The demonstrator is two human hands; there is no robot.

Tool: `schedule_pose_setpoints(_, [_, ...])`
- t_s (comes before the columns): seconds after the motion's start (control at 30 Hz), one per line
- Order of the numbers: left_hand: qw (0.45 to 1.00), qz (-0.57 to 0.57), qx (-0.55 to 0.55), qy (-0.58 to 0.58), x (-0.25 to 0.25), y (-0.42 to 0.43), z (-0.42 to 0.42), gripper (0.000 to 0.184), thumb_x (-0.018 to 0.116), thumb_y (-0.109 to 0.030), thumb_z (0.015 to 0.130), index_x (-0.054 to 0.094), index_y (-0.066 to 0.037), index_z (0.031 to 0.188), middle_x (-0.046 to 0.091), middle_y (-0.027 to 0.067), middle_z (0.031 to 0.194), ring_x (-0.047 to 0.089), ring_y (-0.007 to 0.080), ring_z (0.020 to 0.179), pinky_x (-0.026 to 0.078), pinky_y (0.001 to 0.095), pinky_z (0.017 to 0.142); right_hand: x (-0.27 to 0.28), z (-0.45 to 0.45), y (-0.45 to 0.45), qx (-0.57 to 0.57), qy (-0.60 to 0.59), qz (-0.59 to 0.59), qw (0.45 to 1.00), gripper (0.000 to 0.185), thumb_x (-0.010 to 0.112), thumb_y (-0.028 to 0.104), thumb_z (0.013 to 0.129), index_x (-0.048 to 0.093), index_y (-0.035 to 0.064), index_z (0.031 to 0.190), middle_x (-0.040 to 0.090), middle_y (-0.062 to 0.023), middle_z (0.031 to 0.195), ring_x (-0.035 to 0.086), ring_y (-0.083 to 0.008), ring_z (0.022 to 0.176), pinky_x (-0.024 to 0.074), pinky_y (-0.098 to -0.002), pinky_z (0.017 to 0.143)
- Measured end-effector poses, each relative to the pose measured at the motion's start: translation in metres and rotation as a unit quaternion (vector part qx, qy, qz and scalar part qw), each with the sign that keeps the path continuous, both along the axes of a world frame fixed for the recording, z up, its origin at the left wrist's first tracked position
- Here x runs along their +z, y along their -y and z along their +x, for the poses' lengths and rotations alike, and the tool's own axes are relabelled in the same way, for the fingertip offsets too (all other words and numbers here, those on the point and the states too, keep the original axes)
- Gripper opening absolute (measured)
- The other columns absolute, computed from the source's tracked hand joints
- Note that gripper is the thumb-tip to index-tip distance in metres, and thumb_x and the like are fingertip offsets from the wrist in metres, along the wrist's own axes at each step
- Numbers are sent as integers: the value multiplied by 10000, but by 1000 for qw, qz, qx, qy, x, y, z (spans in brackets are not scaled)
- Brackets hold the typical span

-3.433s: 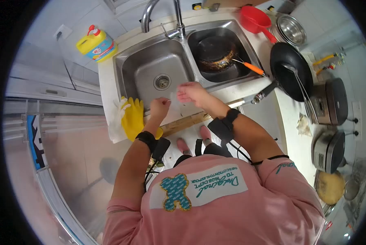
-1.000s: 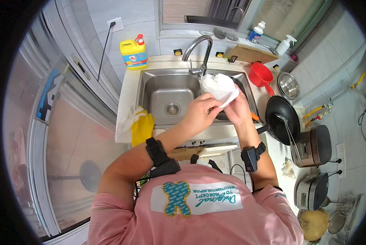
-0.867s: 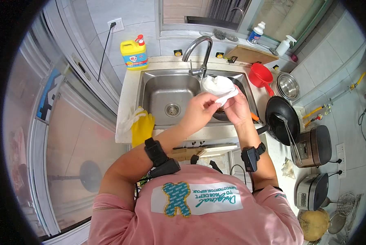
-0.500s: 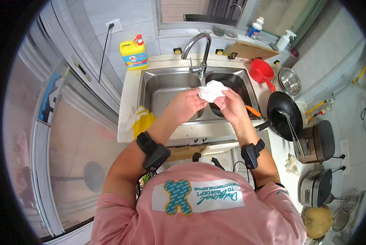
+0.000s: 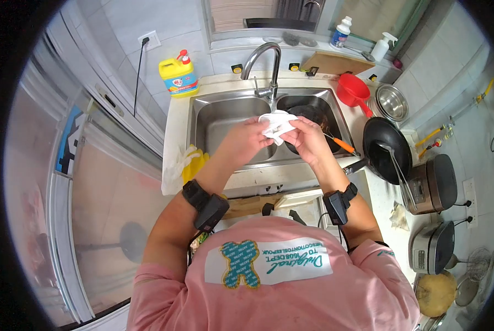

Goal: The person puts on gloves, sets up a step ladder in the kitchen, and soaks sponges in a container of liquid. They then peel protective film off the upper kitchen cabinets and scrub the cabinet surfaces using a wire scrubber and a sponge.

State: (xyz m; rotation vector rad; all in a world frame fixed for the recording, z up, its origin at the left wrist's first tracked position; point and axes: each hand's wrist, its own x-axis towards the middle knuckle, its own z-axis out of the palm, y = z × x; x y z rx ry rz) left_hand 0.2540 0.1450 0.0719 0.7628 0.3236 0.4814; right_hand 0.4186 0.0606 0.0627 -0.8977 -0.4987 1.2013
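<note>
Over the divider of the double sink (image 5: pixel 219 118), a crumpled white piece (image 5: pixel 278 122) is held up between my two hands. It looks thin and soft; whether paper or cloth I cannot tell. My left hand (image 5: pixel 248 140) pinches its left side, and the fingers of my right hand (image 5: pixel 307 139) are closed on its right side. A loose flap hangs down between them. Behind my right hand, a dark pan (image 5: pixel 308 112) sits in the right basin, partly hidden. A utensil with an orange handle (image 5: pixel 343 145) rests across the basin's right rim.
The faucet (image 5: pixel 269 66) rises behind the sink. A yellow jug (image 5: pixel 178 76) stands at the back left, with yellow gloves (image 5: pixel 196 164) near the front left. To the right are a red dipper (image 5: pixel 351 90), metal bowls (image 5: pixel 392 102), a black wok (image 5: pixel 375 144) and two cookers (image 5: pixel 431 243).
The white piece is less bunched and now has a flap hanging down. Both hands have shifted slightly, still gripping it. The camera view has moved a little.
</note>
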Motion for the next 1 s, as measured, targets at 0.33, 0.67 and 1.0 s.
schedule_pose_setpoints(0.33, [963,170,25,-205,-17,-7,0,217,607,-218,842,606,-34,957,601,28,901,543,90,732,456,234,667,-4,1,5,114,-178,43,976,261,475,166,829,585,-27,965,630,-150,988,613,-255,920,491,-378,819])
schedule_pose_setpoints(0.67, [995,26,-12,-92,-8,-2,-1,213,561,-167,871,548,-2,1004,591,125,1033,588,231,938,467,354,858,-11,12,9,125,-189,26,974,291,479,196,854,560,-31,1017,619,-137,1031,603,-239,946,471,-375,841])
schedule_pose_setpoints(1.0, [993,-37,-76,81,-17,0,1,271,485,-179,901,510,18,1085,553,134,1136,529,245,1080,392,392,960,-13,4,7,113,-165,16,980,258,507,178,872,556,-24,1023,622,-126,1013,609,-214,939,480,-344,839])
